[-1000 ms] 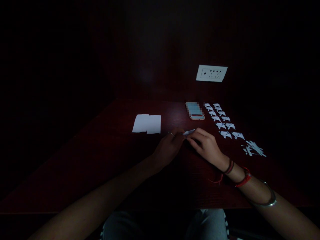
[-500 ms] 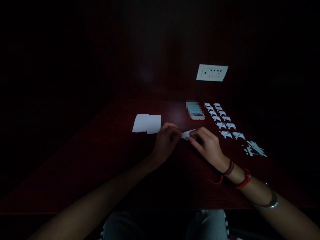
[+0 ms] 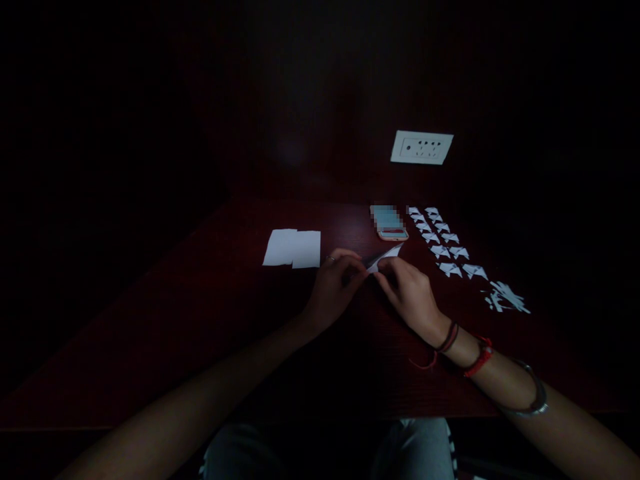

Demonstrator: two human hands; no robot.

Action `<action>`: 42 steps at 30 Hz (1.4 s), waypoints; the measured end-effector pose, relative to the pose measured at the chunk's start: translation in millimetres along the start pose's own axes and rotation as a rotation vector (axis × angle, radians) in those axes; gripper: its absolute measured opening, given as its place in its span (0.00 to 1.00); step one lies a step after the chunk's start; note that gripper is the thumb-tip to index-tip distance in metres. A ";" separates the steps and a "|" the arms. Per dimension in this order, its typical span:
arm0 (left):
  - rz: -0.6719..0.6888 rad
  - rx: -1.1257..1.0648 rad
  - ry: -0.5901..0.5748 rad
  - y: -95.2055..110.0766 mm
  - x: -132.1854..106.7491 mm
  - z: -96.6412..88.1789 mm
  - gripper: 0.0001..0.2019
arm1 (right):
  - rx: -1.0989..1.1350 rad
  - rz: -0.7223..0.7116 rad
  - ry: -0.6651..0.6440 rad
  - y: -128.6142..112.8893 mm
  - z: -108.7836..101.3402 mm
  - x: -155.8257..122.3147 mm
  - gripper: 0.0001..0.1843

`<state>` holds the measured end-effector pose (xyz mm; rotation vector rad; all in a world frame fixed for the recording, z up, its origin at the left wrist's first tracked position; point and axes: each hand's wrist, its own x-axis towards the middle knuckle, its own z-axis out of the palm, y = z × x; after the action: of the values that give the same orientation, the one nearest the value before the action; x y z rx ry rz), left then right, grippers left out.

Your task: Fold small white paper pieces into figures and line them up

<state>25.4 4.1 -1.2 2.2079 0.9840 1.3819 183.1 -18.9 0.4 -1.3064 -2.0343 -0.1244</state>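
Observation:
A small piece of white paper [image 3: 389,256], folded to a pointed shape, is held between my two hands above the table. My left hand [image 3: 336,287] pinches its left end between thumb and fingers; a ring is on one finger. My right hand [image 3: 411,293] grips its near edge with thumb and forefinger, bracelets on the wrist. The far tip of the paper points up and to the right. Just left of my left hand lie flat white paper sheets [image 3: 293,249], side by side or overlapping.
Folded white paper shapes [image 3: 440,251] stand in two rows at the right, with a heap of thin paper strips [image 3: 507,297] nearer me. A phone [image 3: 393,235] lies at the back. The wall holds a socket plate [image 3: 421,147]. The dark red table [image 3: 200,300] ends near my lap.
My right hand has shifted slightly left, closer to my left hand. The folded paper has turned, its free tip now rising higher to the right.

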 end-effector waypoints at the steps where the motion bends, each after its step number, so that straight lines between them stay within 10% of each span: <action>1: 0.003 0.007 -0.001 -0.2 0.0 0.0 0.02 | 0.030 0.003 0.003 0.4 0.4 0.0 0.08; 42: 0.148 0.297 -0.045 -7.2 -3.7 0.0 0.05 | 0.238 -0.015 0.019 -3.0 -4.2 0.6 0.08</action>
<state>21.7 6.4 -7.9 2.5634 1.0899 1.3109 182.6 -21.8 4.8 -1.1379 -1.9745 0.0954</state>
